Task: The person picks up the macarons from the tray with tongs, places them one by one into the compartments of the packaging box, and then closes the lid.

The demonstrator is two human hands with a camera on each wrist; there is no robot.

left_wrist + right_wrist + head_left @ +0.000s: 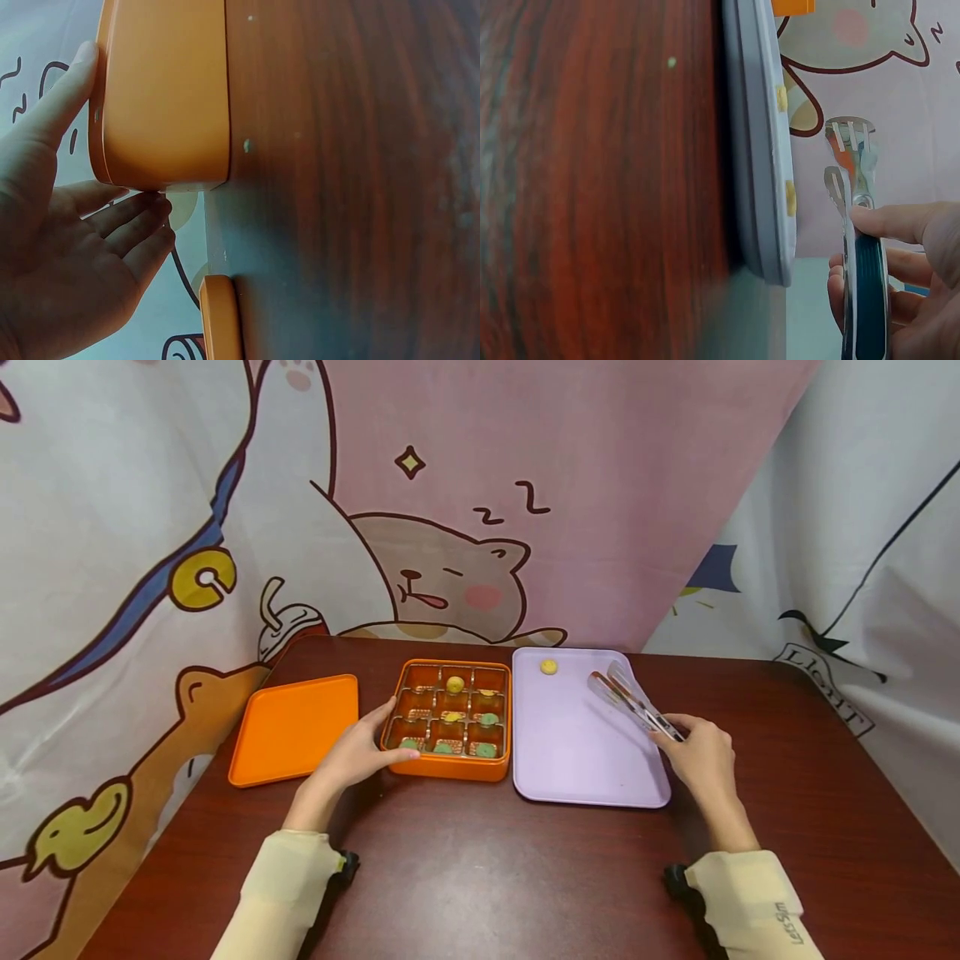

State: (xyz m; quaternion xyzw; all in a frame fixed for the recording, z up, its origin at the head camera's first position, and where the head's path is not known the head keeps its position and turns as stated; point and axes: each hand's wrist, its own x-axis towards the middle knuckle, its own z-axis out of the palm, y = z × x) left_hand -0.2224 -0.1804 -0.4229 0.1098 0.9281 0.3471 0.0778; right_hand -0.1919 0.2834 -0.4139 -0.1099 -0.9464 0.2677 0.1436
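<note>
My left hand (358,750) lies against the front left corner of an orange box (442,766), thumb along its front rim and fingers at its left side. In the left wrist view those fingers are nearly straight. A clear divided insert fills the box, with green cookies (486,749) in the front row and yellow ones farther back; one yellow cookie (454,684) sits higher at the back middle. My right hand (701,756) grips metal tongs (870,292) by the handle, their slotted ends spread apart over the lilac tray (585,768).
One round yellow cookie (549,667) lies near the tray's back left corner. An orange lid (296,731) rests on the dark wooden table (480,868), left of the box. A printed cloth (600,485) hangs behind the table.
</note>
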